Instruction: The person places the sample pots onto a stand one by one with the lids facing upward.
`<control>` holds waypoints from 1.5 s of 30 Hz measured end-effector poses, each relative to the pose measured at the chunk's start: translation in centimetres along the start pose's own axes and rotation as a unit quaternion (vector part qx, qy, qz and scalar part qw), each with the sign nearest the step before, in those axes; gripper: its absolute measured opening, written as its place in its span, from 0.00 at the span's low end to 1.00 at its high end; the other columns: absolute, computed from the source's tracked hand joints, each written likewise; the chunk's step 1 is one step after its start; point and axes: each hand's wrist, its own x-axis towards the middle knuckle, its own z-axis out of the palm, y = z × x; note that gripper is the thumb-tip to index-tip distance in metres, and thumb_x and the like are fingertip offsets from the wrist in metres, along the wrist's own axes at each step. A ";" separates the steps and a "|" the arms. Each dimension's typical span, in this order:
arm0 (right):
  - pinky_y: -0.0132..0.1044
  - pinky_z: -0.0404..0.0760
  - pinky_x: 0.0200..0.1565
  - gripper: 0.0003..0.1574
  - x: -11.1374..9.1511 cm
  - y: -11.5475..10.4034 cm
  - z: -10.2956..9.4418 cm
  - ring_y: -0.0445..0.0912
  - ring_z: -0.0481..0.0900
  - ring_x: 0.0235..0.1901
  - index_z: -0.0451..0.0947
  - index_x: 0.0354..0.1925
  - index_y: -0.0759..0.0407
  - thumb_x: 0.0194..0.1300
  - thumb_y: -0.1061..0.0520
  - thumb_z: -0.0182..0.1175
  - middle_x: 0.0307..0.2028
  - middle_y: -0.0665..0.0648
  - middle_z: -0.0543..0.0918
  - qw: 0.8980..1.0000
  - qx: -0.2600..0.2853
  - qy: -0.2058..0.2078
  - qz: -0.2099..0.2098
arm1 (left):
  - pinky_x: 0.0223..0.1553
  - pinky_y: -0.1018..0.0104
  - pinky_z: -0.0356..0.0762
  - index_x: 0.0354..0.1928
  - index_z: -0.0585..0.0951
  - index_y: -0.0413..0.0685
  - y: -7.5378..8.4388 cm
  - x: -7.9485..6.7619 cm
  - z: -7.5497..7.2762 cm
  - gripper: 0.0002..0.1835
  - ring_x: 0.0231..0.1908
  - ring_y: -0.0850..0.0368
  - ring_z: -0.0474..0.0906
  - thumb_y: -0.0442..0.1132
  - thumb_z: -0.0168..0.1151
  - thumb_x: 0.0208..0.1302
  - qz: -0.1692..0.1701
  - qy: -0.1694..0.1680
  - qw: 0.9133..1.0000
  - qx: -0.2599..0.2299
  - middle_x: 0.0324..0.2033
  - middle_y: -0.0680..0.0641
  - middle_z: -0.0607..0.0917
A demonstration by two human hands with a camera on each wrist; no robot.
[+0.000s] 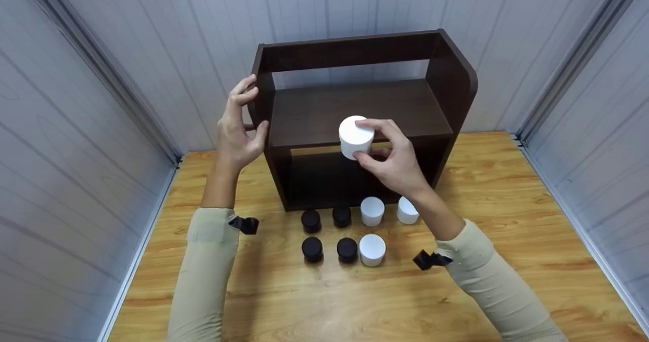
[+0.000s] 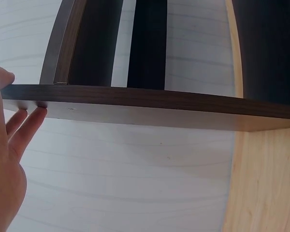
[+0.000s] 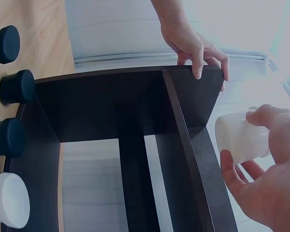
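Between thumb and fingers my right hand (image 1: 390,157) holds a white lidded jar (image 1: 356,137), raised in front of the upper board of a dark brown shelf unit (image 1: 355,106). In the right wrist view the same jar (image 3: 239,137) is off the board, with the fingers around its side. My left hand (image 1: 241,124) grips the front edge of the unit's left side panel (image 2: 150,100). Its thumb lies on one face of the panel and its fingers on the other. On the floor before the unit stand white jars (image 1: 372,251) and several black jars (image 1: 312,249).
The shelf unit stands on a wood-look floor (image 1: 314,306) near the pale back wall (image 1: 223,28). Further pale walls rise at left (image 1: 76,180) and right (image 1: 598,104). My right forearm partly covers one white jar (image 1: 407,211) on the floor.
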 end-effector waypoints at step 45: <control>0.49 0.94 0.57 0.33 12.6 -0.4 9.2 0.58 0.89 0.58 0.82 0.69 0.62 0.66 0.67 0.76 0.61 0.68 0.80 1.000 -0.019 0.011 -0.010 | 0.77 0.55 0.78 0.69 0.77 0.42 -0.2 -0.2 -1.3 0.31 0.81 0.40 0.76 0.26 0.68 0.62 -0.012 0.014 1.000 0.000 0.78 0.38 0.80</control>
